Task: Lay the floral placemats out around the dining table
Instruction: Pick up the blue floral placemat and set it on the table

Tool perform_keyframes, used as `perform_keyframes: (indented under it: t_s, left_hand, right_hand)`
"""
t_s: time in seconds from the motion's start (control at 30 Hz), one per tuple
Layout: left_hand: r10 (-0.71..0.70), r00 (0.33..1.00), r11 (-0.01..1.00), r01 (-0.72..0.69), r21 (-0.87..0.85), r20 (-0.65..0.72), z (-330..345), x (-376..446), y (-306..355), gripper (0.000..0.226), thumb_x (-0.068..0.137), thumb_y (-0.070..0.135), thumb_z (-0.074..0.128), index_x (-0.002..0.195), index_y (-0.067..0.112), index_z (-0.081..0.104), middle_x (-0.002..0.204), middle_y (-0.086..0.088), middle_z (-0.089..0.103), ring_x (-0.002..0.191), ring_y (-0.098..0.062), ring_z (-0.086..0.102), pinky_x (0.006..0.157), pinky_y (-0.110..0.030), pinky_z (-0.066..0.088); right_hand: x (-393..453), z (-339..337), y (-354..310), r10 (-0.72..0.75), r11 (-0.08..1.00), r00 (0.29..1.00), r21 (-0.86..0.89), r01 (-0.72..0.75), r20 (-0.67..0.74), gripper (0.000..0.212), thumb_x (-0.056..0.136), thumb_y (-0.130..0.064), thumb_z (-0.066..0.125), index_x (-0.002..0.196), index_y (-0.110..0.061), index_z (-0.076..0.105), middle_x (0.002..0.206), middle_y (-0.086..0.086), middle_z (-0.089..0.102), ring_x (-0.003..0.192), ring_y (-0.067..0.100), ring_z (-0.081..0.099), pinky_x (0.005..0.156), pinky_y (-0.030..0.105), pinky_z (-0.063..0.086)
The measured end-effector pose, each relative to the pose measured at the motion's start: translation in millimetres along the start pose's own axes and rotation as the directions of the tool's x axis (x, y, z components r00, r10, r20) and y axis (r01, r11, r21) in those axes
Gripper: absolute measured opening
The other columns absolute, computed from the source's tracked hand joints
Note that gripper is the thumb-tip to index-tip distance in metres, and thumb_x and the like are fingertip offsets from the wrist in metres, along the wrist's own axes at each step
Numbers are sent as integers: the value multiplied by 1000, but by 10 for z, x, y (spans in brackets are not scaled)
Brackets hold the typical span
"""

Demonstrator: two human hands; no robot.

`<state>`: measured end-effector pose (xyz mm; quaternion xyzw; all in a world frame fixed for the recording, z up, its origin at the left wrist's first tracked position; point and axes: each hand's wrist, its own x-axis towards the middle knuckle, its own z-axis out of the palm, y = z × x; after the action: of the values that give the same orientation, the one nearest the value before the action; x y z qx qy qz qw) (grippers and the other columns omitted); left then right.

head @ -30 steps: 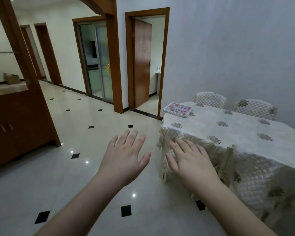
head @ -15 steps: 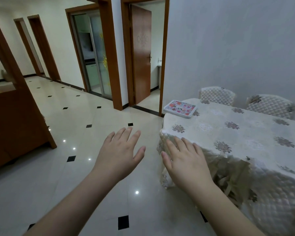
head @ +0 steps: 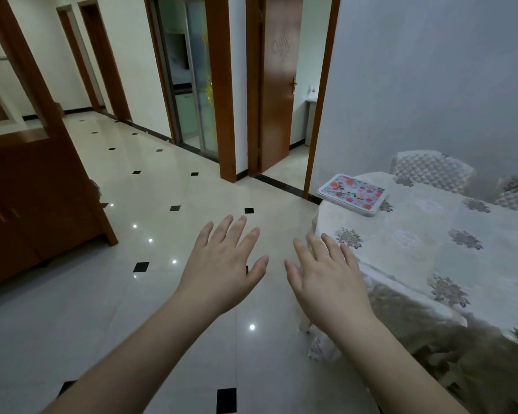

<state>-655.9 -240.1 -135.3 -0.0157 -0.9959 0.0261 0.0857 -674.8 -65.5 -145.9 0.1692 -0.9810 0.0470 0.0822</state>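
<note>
A stack of floral placemats point(head: 353, 194) with pink and orange flowers lies at the far left corner of the dining table point(head: 425, 252), which wears a cream floral tablecloth. My left hand point(head: 222, 264) is stretched forward over the floor with fingers spread and holds nothing. My right hand point(head: 326, 276) is held out flat beside it, just in front of the table's near left edge, empty too. Both hands are well short of the placemats.
Two chairs with quilted covers point(head: 431, 168) stand behind the table against the grey wall. An open wooden door point(head: 277, 85) and a glass sliding door point(head: 189, 76) lie ahead. A brown wooden cabinet point(head: 33, 204) stands at the left. Glossy tiled floor point(head: 150, 204) stretches ahead.
The view has come closer to the table and the placemats appear larger. Both hands stay stretched out and open, in much the same pose.
</note>
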Motion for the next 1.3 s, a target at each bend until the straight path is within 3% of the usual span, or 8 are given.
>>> perform_keyframes:
  t_s: [0.13,0.23,0.43,0.57,0.7,0.83,1.07,1.3]
  left_hand:
    - [1,1000,1000,-1,-2,9,178,368,-537,66,96,61,4,156,33,3,166,2,3,152,-17,-4,122,-44,-1]
    - [24,1000,1000,-24,-2,-10,300,606,-938,74,87,62,-8,155,34,-5,166,1,2,152,-17,-2,122,-41,0]
    - [74,997,997,-73,-8,4,448,1102,-1460,87,76,62,-18,156,32,-4,166,1,4,152,-19,0,122,-42,0]
    - [74,997,996,-74,-40,13,535,1442,-1635,69,94,61,0,156,31,-1,166,1,2,152,-19,-2,123,-43,2]
    - [90,996,996,-89,-33,27,686,1871,-1715,72,92,63,-4,156,31,-1,166,0,0,152,-20,-3,122,-44,2]
    - [131,991,991,-131,-22,13,851,2410,-1681,91,74,61,-19,156,31,3,166,0,6,152,-21,2,122,-42,3]
    - [167,986,986,-167,12,14,1123,3550,-1441,88,76,60,-18,156,30,3,166,-1,7,152,-21,2,121,-41,1]
    - [201,980,980,-201,10,13,1326,4485,-1296,85,79,60,-16,156,29,1,166,-1,2,152,-21,-2,121,-41,-1]
  right_hand:
    - [568,191,-332,1,1000,1000,-23,0,17,61,99,-51,2,154,-27,17,161,0,19,149,21,10,119,41,3]
    - [951,294,-637,-4,999,1000,-43,5,17,72,91,-53,-7,153,-27,20,160,1,25,148,21,17,119,42,9]
    - [1575,388,-906,39,998,999,-52,-38,18,57,102,-50,14,154,-27,17,161,0,21,148,20,16,120,41,10]
    - [1918,473,-916,61,998,997,-35,-60,43,57,102,-50,15,154,-27,16,162,0,19,149,20,14,120,41,8]
    - [2306,595,-827,81,996,996,-36,-80,29,59,101,-51,11,154,-27,18,162,0,20,148,20,16,119,40,10]
    - [2734,767,-628,101,994,995,-50,-101,1,82,84,-54,-8,151,-25,29,158,3,31,145,23,26,117,42,17]
    - [3647,1090,-43,189,982,982,-5,-189,-26,60,92,-46,26,128,-16,63,131,11,62,119,31,59,98,49,45]
    - [4408,1254,432,226,974,974,-1,-226,-9,61,92,-46,25,133,-16,59,135,11,60,123,31,57,99,49,45]
